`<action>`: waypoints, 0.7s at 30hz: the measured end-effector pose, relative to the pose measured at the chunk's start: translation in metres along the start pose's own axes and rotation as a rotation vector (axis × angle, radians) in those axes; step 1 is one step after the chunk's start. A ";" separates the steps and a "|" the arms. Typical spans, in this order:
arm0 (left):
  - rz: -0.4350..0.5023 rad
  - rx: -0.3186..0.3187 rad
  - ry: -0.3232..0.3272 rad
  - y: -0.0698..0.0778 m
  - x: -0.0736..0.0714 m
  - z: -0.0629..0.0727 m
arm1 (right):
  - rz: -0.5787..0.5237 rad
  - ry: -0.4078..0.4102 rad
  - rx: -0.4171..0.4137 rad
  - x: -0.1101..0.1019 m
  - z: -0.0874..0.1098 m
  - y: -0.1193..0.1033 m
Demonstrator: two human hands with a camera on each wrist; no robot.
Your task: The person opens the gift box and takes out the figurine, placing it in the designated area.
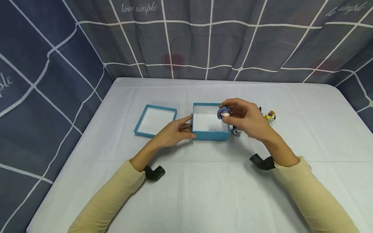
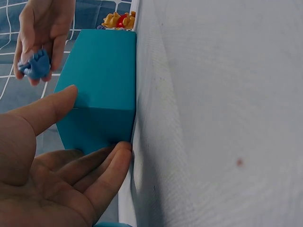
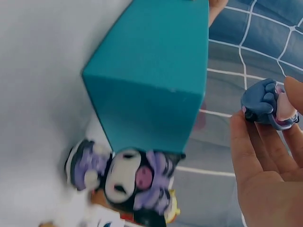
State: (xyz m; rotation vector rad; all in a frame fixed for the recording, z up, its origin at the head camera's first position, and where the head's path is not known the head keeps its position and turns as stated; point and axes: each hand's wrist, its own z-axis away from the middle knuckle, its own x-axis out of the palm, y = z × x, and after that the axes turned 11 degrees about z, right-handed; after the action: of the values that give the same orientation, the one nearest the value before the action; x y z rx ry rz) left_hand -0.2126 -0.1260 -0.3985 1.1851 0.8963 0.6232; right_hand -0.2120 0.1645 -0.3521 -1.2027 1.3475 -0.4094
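My right hand [image 1: 247, 119] pinches a small blue donkey figurine [image 1: 223, 112] between thumb and fingers, held above the right part of an open teal box [image 1: 211, 136]. In the right wrist view the figurine [image 3: 267, 104] rests against the fingertips, its pale muzzle partly behind the thumb. White lines the box, and no object shows on its visible floor. At the box's left side is my left hand [image 1: 173, 131]; its thumb touches the front corner and its extended fingers lie along the left wall, as the left wrist view [image 2: 61, 175] shows.
Left of the box lies its teal-rimmed lid [image 1: 161, 107], white inside facing up. A black, white and purple figurine [image 3: 137, 179] stands close to the box's right wall. Farther right is a yellow figurine [image 1: 270, 116], with others partly hidden behind my right hand. Gridded curtains border the white-covered table [image 1: 186, 194].
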 end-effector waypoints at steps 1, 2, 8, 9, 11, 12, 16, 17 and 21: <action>0.000 -0.001 0.001 0.000 0.000 0.000 | 0.003 0.006 0.004 -0.002 0.002 0.000; 0.001 0.000 -0.001 0.000 0.000 0.000 | 0.007 0.015 0.007 -0.004 0.004 0.000; 0.001 0.006 -0.004 0.000 -0.001 0.000 | 0.104 0.050 0.022 -0.016 0.019 0.000; 0.000 0.005 -0.001 0.000 -0.001 0.000 | 0.121 0.054 0.025 -0.018 0.022 0.000; 0.002 0.006 -0.002 0.000 -0.001 0.000 | 0.134 0.061 0.045 -0.021 0.028 0.001; 0.003 0.005 -0.002 0.001 -0.001 0.000 | 0.131 0.062 0.053 -0.023 0.030 0.001; 0.010 0.001 -0.002 0.001 -0.001 0.001 | 0.121 0.075 0.066 -0.029 0.039 0.005; 0.011 0.000 -0.001 0.001 -0.001 0.001 | 0.129 0.082 0.064 -0.030 0.041 0.006; 0.013 -0.002 0.001 -0.001 -0.001 0.000 | 0.170 0.116 0.080 -0.037 0.050 0.010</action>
State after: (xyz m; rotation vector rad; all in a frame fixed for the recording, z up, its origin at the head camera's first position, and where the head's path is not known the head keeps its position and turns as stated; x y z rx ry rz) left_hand -0.2129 -0.1269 -0.3994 1.1900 0.8888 0.6351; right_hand -0.1817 0.2196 -0.3518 -1.0021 1.5065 -0.4118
